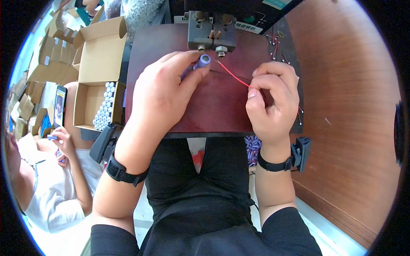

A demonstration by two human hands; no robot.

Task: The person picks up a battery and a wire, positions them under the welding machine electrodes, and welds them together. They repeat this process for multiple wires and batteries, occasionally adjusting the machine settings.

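My left hand (164, 87) is closed around a purple cylindrical battery cell (202, 62), its round metal end toward the upper right. My right hand (273, 96) pinches a thin red wire (234, 75) between thumb and forefinger. The wire's bare tip lies close to the cell's end; whether they touch I cannot tell. Just beyond both hands is a spot welding machine (212, 30) with two metal blocks, copper pins and a bolt-like fitting (221, 52). A thin dark line crosses the table below the red wire; I cannot make out whether it is a wire.
Several loose wires (275, 48) lie at the dark red table's (192, 115) far right. On the left stands an open cardboard box (87, 102) with upright cells (104, 111). More purple cells (253, 149) sit below the table's front edge. A co-worker's hand (64, 143) holds small blue things near a phone (60, 106).
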